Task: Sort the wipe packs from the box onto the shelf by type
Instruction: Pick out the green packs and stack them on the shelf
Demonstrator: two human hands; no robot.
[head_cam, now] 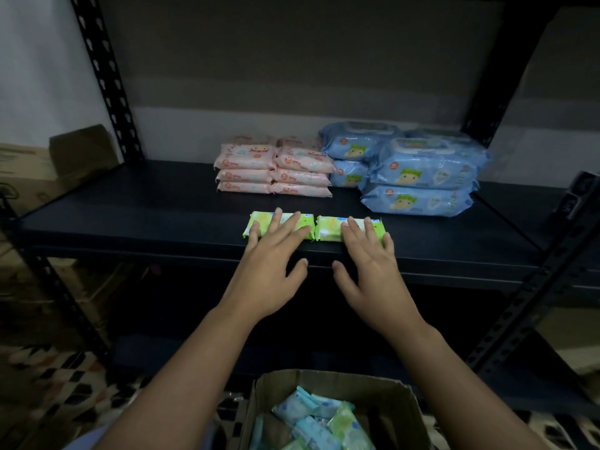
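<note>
Hands flat, my left hand point(271, 254) and right hand point(367, 258) press green wipe packs point(259, 222) near the shelf point(130, 219) edge; a nudge could drop them.

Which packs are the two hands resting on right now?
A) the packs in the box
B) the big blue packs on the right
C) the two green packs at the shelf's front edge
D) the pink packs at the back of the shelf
C: the left hand and right hand lie with straight fingers on the two green packs, side by side at the front edge of the shelf.
</note>
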